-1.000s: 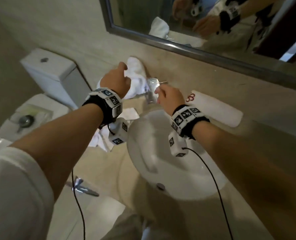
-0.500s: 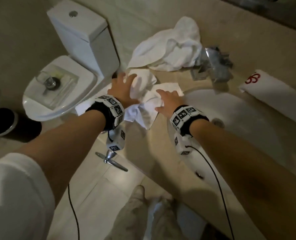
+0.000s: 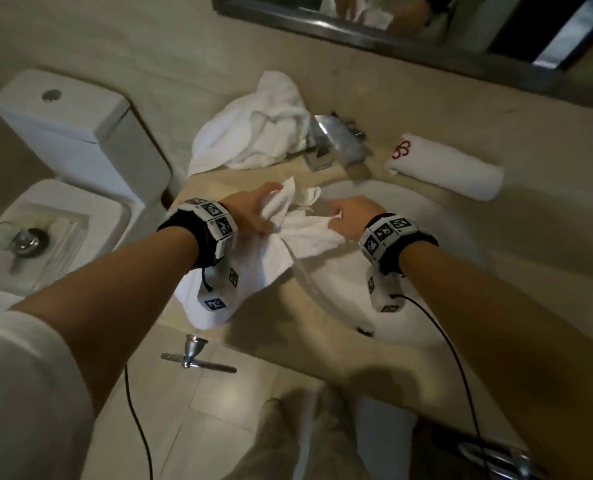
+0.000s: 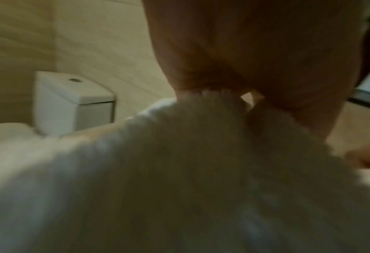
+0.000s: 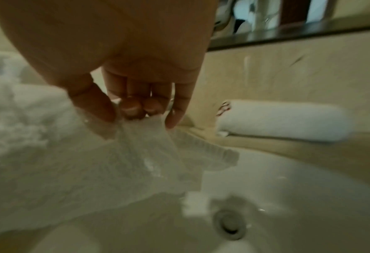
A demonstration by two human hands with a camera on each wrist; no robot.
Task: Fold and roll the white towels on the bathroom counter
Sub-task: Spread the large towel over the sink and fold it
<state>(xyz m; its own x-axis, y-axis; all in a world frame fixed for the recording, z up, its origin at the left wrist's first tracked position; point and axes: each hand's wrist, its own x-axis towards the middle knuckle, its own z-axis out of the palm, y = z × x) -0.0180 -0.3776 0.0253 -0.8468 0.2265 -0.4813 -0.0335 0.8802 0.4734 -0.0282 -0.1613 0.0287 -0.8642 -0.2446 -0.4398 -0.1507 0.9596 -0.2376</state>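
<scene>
A person's left hand (image 3: 253, 216) and right hand (image 3: 352, 216) hold a small white towel (image 3: 302, 233) over the left rim of the sink (image 3: 437, 327), each hand's fingers (image 5: 134, 109) curled and pinching bunched cloth. Part of the towel drapes onto the tabletop (image 3: 263, 313), and part hangs above the basin, whose drain (image 5: 230, 224) lies bare. A crumpled white towel (image 3: 253, 133) lies heaped on the tabletop behind, beside the faucet (image 3: 336, 140). A rolled towel (image 3: 450, 171) with a red mark rests to the faucet's right. A toilet (image 3: 76, 140) stands left of the counter.
</scene>
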